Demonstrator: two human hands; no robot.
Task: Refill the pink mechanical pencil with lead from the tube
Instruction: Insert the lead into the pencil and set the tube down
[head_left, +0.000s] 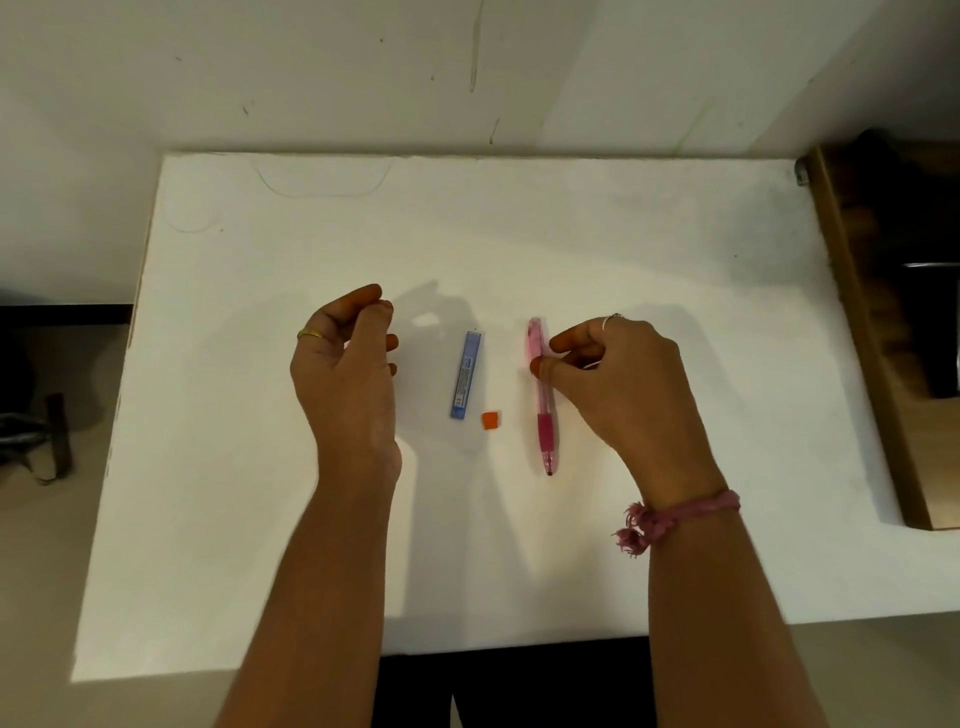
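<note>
The pink mechanical pencil (544, 415) lies on the white table (675, 519), its tip pointing toward me. My right hand (623, 384) pinches the pencil's upper barrel between thumb and forefinger. The blue lead tube (466, 375) lies flat just left of the pencil, and its small orange cap (490, 420) sits by the tube's near end. My left hand (348, 374) hovers left of the tube with thumb and forefinger pressed together. I can see nothing between those fingertips; a thin lead would be too small to make out.
A wall rises behind the table's far edge. A wooden shelf unit (883, 322) stands against the table's right side. Dark objects (47, 441) lie on the floor at the left. I wear a pink thread bracelet (670, 519) on my right wrist.
</note>
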